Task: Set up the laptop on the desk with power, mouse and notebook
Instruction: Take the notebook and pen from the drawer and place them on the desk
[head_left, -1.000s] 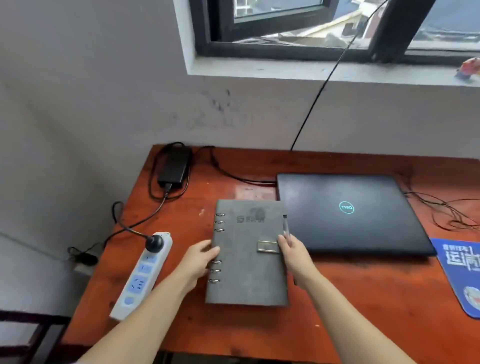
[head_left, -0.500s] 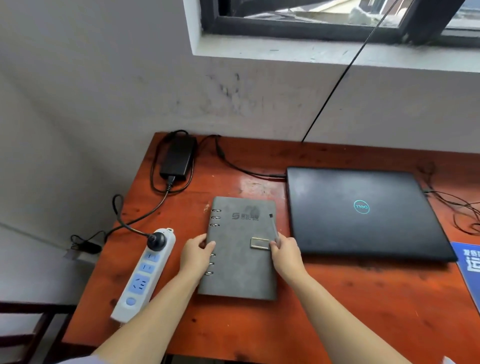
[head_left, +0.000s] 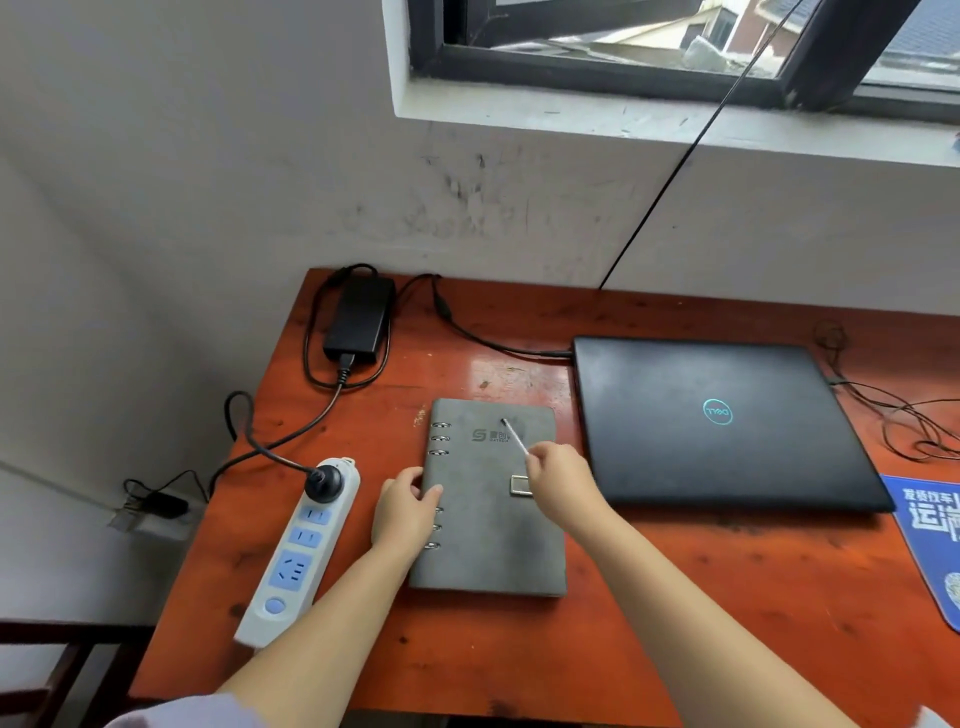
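Observation:
A grey ring-bound notebook (head_left: 488, 519) lies shut on the orange-red desk (head_left: 675, 623), left of a closed black laptop (head_left: 717, 421). My left hand (head_left: 402, 512) rests on the notebook's ring edge, fingers on the cover. My right hand (head_left: 558, 480) holds a thin pen (head_left: 514, 436) over the cover, its tip pointing away toward the logo. A black power brick (head_left: 358, 319) sits at the back left; its cable runs to the laptop's left side. Its plug sits in a white power strip (head_left: 301, 545) at the desk's left edge.
A blue mouse pad (head_left: 930, 535) pokes in at the right edge, with thin black wires (head_left: 904, 415) looped behind it. A wall and window sill stand just behind the desk. A dark cable (head_left: 675, 171) hangs from the window. A wall socket (head_left: 156, 506) sits low at left.
My right hand has drawn the pen off the notebook's right edge and lifted it over the cover. My left hand stays on the ring side. The camera moved slightly left.

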